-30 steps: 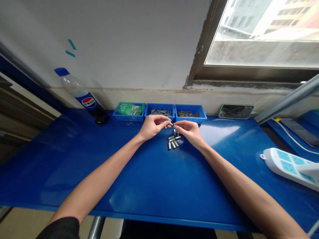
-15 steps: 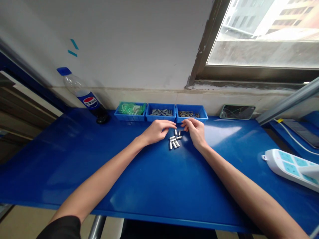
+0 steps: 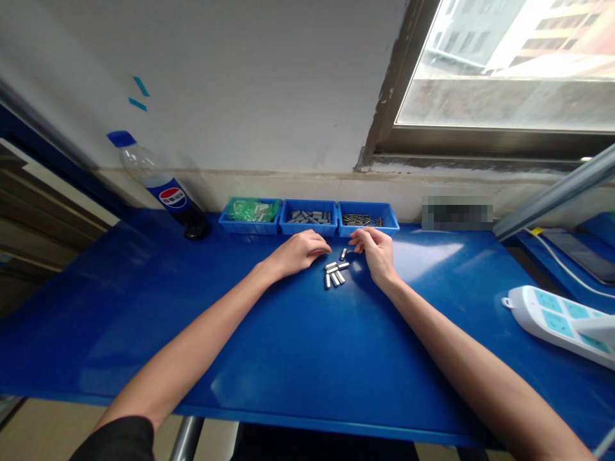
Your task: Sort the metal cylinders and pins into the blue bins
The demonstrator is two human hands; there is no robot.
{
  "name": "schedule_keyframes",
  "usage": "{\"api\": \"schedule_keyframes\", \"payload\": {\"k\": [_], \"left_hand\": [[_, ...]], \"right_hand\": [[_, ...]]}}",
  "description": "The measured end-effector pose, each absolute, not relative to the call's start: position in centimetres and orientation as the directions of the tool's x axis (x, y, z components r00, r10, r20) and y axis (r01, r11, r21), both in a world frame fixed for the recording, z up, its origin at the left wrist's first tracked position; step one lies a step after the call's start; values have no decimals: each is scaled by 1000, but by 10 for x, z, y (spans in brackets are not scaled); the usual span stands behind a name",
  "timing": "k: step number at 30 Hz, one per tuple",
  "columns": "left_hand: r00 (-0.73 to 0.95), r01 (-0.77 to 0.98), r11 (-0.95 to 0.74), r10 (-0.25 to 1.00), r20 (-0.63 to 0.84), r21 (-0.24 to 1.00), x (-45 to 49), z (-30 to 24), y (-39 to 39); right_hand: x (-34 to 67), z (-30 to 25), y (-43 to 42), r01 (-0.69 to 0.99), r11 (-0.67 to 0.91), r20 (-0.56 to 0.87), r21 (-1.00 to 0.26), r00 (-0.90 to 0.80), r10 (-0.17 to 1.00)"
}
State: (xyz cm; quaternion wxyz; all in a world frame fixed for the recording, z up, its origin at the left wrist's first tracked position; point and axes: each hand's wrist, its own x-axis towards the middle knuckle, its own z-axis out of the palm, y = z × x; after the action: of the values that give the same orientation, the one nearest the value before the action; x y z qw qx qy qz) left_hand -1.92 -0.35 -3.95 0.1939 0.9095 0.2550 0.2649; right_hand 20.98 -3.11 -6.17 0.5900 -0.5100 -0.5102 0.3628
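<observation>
Metal pieces (image 3: 335, 279) apparently being handled singly on the desk (image 3: 288, 346).
They are flanked by the left hand (image 3: 298, 253) at ten o'clock, right hand (image 3: 379, 253) at two; both curled, contents cannot be told; fine pinching seems called for.

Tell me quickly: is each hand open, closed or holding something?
Left hand: fingers curled; whether it holds anything can't be told.
Right hand: fingers bent inward; whether it holds anything can't be told.

Your blue table (image 3: 298, 358) | white wall (image 3: 269, 89) facing you | bright window (image 3: 504, 96) to your upper right | pale gleam (image 3: 425, 256) on the table | tan floor (image 3: 52, 429) below
</observation>
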Motion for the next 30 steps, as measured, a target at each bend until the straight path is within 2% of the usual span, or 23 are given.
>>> {"api": "schedule_keyframes", "payload": {"k": [2, 5, 8, 12, 19, 22, 26, 30], "left_hand": [[623, 326, -701, 664, 414, 634, -16, -37, -6], [464, 202, -473, 818, 341, 858, -8, -35, -10], [377, 94, -294, 895, 239, 951, -4, -36, -10], [320, 42, -196, 931, 173, 980, -5, -38, -6], [331, 22, -183, 929, 166, 983, -4, -35, -7], [283, 26, -242, 932, 225, 970, -5, -32, -7], [140, 72, -347, 932, 335, 935, -10, -27, -2], [103, 190, -471, 882, 460, 862, -13, -26, -4]], "right_hand": [[210, -61, -32, 89, 230, 242, -969, 176, 954], [209, -59, -35, 80, 253, 259, -964, 73, 963], [207, -57, -40, 64, 262, 261, -963, -19, 965], [206, -59, -42, 95, 284, 276, -954, -89, 957], [205, -62, -42, 110, 290, 276, -951, -130, 952], [205, -58, -43, 121, 282, 269, -952, -114, 956], [205, -55, -40, 83, 257, 257, -963, -6, 966], [207, -58, -34, 86, 251, 258, -964, 79, 963]]}}
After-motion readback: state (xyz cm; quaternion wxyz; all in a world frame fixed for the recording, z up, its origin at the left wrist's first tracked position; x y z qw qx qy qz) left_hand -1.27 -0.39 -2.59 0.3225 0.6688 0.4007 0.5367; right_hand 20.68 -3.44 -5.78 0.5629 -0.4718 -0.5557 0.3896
